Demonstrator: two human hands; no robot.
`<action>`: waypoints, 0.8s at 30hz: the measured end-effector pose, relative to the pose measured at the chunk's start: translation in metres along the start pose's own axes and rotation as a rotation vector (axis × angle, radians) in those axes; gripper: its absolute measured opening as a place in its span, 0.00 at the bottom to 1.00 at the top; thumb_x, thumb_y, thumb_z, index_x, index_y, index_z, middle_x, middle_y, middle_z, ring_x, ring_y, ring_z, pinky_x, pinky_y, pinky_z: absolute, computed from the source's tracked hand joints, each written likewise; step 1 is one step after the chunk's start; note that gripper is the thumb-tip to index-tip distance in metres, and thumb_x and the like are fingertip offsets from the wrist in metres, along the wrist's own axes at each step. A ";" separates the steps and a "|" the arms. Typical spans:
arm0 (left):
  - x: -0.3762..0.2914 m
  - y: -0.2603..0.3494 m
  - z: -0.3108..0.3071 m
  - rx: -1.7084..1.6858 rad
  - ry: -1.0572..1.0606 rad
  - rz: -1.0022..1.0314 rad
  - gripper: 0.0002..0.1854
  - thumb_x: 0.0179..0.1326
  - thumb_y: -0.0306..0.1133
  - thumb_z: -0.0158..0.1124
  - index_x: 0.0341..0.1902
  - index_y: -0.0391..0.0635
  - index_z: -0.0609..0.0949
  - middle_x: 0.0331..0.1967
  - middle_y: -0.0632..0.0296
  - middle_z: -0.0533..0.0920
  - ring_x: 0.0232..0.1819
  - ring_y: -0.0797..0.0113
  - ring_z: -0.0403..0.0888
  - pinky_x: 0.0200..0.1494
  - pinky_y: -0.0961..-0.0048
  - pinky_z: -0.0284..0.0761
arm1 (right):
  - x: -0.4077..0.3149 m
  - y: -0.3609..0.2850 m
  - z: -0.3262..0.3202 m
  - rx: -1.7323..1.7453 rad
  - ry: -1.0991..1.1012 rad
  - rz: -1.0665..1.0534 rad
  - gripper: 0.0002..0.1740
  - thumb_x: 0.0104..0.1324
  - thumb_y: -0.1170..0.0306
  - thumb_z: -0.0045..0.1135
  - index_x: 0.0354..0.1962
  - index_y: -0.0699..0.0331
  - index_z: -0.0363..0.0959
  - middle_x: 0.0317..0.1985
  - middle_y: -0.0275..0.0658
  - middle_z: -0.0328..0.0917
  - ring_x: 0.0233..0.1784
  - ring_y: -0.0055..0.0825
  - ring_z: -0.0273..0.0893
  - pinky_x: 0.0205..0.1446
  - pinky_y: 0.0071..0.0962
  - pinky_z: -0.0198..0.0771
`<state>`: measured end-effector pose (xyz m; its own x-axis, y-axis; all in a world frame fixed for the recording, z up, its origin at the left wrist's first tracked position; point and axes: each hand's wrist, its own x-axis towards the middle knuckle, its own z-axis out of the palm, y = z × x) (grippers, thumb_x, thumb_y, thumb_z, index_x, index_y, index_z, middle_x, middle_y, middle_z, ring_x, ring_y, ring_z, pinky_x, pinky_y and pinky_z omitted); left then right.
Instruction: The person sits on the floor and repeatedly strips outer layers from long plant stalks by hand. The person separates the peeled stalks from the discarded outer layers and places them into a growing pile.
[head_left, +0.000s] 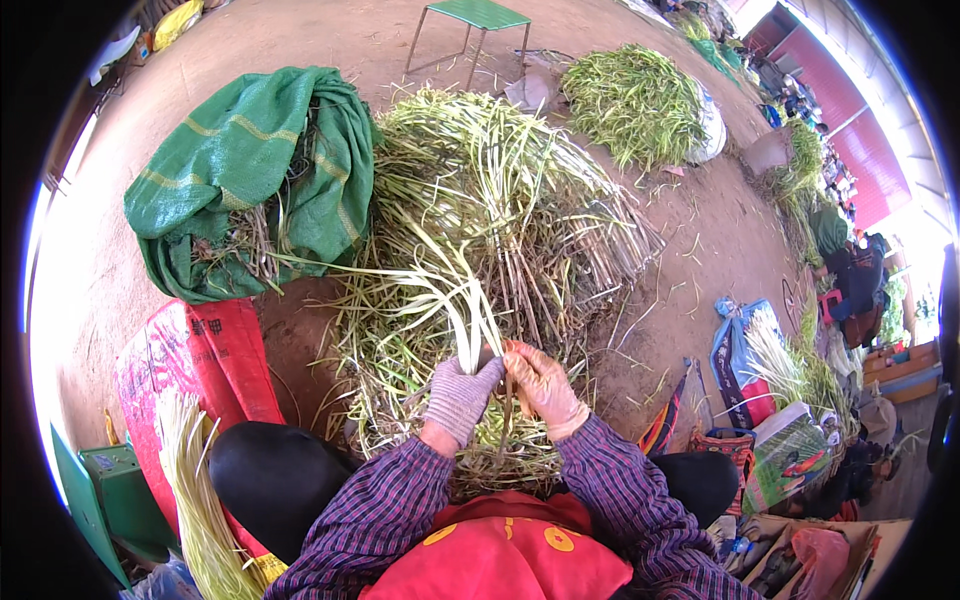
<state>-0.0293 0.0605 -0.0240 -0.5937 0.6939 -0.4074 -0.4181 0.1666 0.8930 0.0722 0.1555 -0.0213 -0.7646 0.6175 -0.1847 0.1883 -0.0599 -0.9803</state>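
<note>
My left hand (463, 396), in a grey-purple knit glove, is closed around a bunch of pale green leafy stalks (466, 315) that fan up and to the left. My right hand (541, 386), in a thin orange glove, touches the bunch beside it, its fingers pinching a stalk; a brown stem (508, 420) hangs down between the hands. Both hands are over a large heap of green stalks (442, 150), whose brown lower ends point towards me. Cleaned pale stalks (187, 480) lie in a long bundle beside my left knee.
A green woven sack (225, 165) holding stalks lies at the upper left. Red plastic sacking (232, 360) is under the pale bundle. A green-topped stool (480, 13) and another stalk heap (637, 101) stand beyond. Bags and a cardboard box (817, 559) are at the right, with people farther off.
</note>
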 end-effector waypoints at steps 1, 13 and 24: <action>0.001 -0.001 0.001 -0.044 -0.009 -0.012 0.10 0.57 0.31 0.65 0.39 0.38 0.81 0.23 0.68 0.79 0.23 0.81 0.71 0.25 0.81 0.65 | 0.002 -0.001 -0.002 0.070 -0.002 0.068 0.18 0.66 0.59 0.54 0.47 0.63 0.74 0.25 0.25 0.74 0.12 0.09 0.58 0.15 0.12 0.52; -0.007 0.019 -0.005 -0.403 0.068 -0.088 0.06 0.54 0.29 0.67 0.33 0.40 0.82 0.19 0.72 0.76 0.17 0.83 0.68 0.19 0.83 0.60 | 0.000 -0.006 0.014 0.848 0.066 0.086 0.12 0.66 0.61 0.53 0.32 0.61 0.73 0.21 0.30 0.71 0.19 0.15 0.62 0.26 0.16 0.61; -0.021 0.074 -0.044 -0.547 0.258 0.203 0.07 0.61 0.28 0.59 0.27 0.41 0.78 0.12 0.70 0.71 0.06 0.84 0.55 0.08 0.83 0.45 | -0.049 0.053 -0.024 -0.373 -0.480 0.470 0.12 0.70 0.64 0.45 0.34 0.60 0.74 0.18 0.28 0.70 0.16 0.13 0.66 0.17 0.17 0.62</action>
<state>-0.0777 0.0275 0.0422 -0.8162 0.4714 -0.3341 -0.5298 -0.3799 0.7583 0.1346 0.1414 -0.0626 -0.7204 0.1796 -0.6699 0.6901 0.0890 -0.7183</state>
